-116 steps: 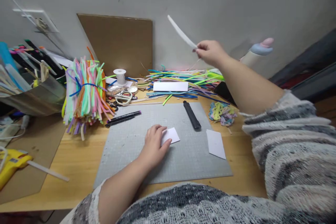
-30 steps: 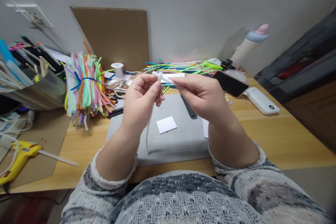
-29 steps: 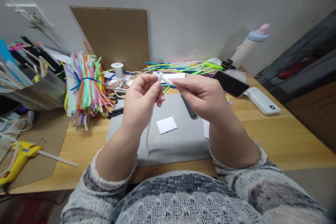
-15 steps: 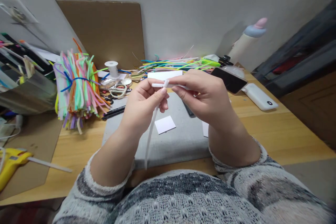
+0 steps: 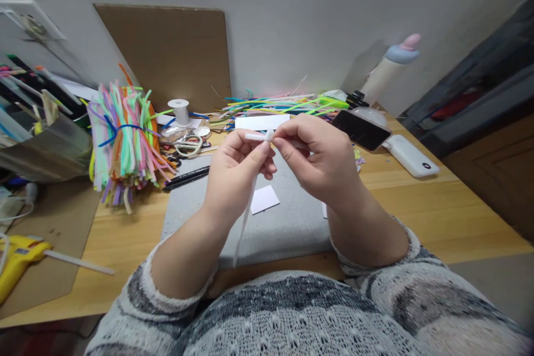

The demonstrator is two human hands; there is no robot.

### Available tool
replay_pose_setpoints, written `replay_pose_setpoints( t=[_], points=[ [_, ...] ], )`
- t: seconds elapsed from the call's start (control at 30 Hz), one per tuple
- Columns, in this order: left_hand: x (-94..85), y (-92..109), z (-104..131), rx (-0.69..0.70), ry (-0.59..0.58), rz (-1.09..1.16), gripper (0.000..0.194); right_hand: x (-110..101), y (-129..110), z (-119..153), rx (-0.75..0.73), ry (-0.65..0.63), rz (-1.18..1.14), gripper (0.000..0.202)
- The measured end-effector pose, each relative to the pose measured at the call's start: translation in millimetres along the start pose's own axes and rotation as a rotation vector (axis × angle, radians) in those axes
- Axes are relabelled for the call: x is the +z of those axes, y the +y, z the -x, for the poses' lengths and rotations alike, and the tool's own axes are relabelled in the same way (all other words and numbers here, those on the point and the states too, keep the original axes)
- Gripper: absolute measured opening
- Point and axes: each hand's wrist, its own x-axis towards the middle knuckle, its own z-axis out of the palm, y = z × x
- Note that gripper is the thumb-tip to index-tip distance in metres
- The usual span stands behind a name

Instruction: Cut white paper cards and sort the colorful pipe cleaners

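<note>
Between my two hands, above the grey mat (image 5: 292,233), is a white pipe cleaner (image 5: 246,214) with a bend or wrap near my fingertips. My left hand (image 5: 237,167) pinches it between thumb and fingers, and one long end hangs down toward the mat's front edge. A short end points left over my left fingers. My right hand (image 5: 317,153) is closed on the part by the bend, thumb against forefinger; its other fingers are curled and partly hide the strand. Below the hands a small white card (image 5: 264,199) lies on the mat.
A tied bundle of coloured pipe cleaners (image 5: 125,144) stands at left, near black pens (image 5: 187,177) and scissors (image 5: 187,147). The yellow glue gun (image 5: 20,258) lies front left. Loose pipe cleaners (image 5: 283,103) line the wall. A phone (image 5: 362,129) and white power bank (image 5: 413,156) are at right.
The short end and bend of the pipe cleaner have shifted slightly right. My right fingers have closed in on the bend, and both hands are nearer each other.
</note>
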Motion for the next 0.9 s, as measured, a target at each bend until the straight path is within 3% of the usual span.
replay_pose_setpoints(
  t=[0.57,0.9],
  points=[
    [2.5,2.5,1.6,-0.019,0.039,-0.008,0.016,-0.4,-0.5,-0.6,0.014,-0.009,-0.002,0.008],
    [-0.8,-1.1,0.4,0.046,0.072,-0.067,0.007,-0.8,-0.5,-0.1,0.006,-0.03,-0.025,0.009]
  ],
)
